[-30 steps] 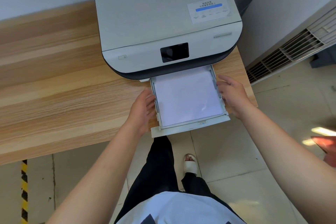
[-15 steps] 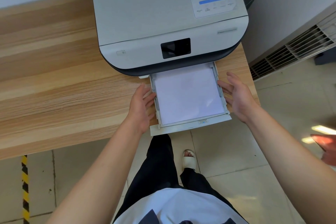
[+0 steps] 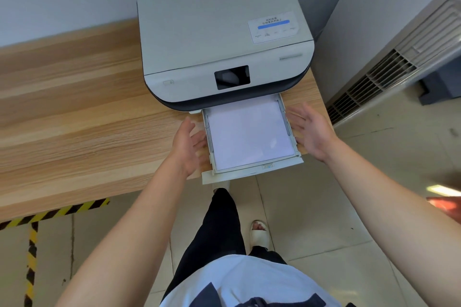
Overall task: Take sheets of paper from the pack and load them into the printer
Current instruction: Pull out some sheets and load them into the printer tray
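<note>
Head view: my left hand (image 3: 185,147) and right hand (image 3: 311,129), fingers (image 3: 296,113) spread and empty, flank the open tray (image 3: 285,119) of the printer (image 3: 219,40); the paper stack (image 3: 249,134) between them looks light and floppy, so I'd push the stiff front lip (image 3: 249,175).

Shirt (image 3: 249,279): mine, white with dark printed shapes.
Trousers (image 3: 219,227): black, loose, just beyond my shirt.
Sandal (image 3: 259,235): white, open-toed, beyond my shirt too.
Arms (image 3: 139,219): bare.

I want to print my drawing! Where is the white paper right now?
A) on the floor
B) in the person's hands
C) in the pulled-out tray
C: the white paper lies flat in the pulled-out paper tray of the printer; the left hand and right hand are open beside it, holding nothing.
</note>
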Available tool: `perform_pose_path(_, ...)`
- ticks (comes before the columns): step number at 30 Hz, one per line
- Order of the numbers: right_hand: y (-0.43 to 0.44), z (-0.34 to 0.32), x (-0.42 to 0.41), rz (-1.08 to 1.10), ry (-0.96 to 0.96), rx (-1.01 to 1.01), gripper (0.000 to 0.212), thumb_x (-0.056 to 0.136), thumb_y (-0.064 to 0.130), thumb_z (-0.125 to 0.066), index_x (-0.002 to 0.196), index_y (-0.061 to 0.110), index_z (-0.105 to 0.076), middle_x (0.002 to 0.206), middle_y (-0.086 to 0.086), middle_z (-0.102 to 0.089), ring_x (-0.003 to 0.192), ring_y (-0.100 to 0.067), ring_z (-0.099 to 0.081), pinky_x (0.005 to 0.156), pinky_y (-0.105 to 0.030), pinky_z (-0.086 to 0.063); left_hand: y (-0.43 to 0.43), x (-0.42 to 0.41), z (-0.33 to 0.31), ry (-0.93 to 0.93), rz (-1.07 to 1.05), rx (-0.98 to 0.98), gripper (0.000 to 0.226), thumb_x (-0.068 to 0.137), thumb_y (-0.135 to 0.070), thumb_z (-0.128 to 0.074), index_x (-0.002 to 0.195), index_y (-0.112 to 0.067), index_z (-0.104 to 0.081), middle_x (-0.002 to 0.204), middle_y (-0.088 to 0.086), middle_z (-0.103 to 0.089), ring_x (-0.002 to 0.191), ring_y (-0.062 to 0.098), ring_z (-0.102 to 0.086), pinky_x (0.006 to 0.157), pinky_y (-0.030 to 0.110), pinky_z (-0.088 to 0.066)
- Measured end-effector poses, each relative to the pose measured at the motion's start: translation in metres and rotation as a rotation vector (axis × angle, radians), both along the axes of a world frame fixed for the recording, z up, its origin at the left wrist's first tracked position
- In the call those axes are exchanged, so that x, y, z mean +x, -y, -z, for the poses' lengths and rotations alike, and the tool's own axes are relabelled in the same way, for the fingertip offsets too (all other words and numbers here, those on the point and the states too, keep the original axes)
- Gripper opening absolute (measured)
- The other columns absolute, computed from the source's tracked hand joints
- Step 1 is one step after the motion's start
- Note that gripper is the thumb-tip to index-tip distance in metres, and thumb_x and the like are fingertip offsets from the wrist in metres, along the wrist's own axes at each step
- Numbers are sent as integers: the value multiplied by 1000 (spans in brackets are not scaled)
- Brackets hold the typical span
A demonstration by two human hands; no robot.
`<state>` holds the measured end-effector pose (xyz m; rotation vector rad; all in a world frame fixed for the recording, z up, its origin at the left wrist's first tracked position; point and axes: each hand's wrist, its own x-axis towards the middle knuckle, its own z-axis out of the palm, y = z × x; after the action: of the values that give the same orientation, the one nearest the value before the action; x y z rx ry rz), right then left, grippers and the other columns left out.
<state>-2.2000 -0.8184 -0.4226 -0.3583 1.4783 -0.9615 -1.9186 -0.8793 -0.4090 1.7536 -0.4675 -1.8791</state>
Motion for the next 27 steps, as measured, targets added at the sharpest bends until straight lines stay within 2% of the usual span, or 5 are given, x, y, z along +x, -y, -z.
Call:
perform_pose_path(2, -10, -7, -2, 49, 10, -25, 52, 99, 52, -36, 137, 21, -53, 145, 2, -48, 134, -17, -39, 102, -43, -34, -5, 5, -6, 11, -66, -61, 56, 102, -54, -41, 150, -24, -44, 144, 4, -53, 127, 24, -52, 97, 43, -41)
perform_pose_path(5, -34, -11, -8, 91, -1, -32, 54, 97, 55, -39, 138, 23, -54, 146, 1, -50, 136, -22, -40, 114, -50, -24, -21, 19, -8, 2, -137, -113, 54, 104, -50, -39, 148, -20, -47, 147, 7, -53, 128, 26, -51, 103, 40, -40)
perform_pose_path(10, -88, -7, -20, 184, 60, 7, 52, 97, 52, -38, 134, 21, -57, 141, -3, -54, 133, -26, -46, 113, -52, -28, -65, 38, -1, 38, -198, -101, 54, 105, -48, -38, 146, -16, -50, 148, 7, -51, 124, 27, -52, 106, 41, -41)
perform_pose_path(15, -130, 5, -19, 343, 263, 49, 55, 96, 52, -41, 137, 18, -53, 145, -8, -51, 133, -30, -44, 113, -55, -28, -106, 45, 10, 27, -269, -21, 57, 105, -48, -37, 151, -15, -45, 159, 10, -39, 146, 29, -36, 118, 46, -26)
perform_pose_path(27, -127, 11, 31, 545, 456, 164, 62, 93, 46, -51, 146, 15, -39, 148, -15, -45, 131, -36, -46, 110, -56, -32, -128, 17, -1, -84, -269, 69, 69, 98, -54, -47, 157, -22, -33, 163, 10, -31, 146, 33, -34, 110, 59, -35)
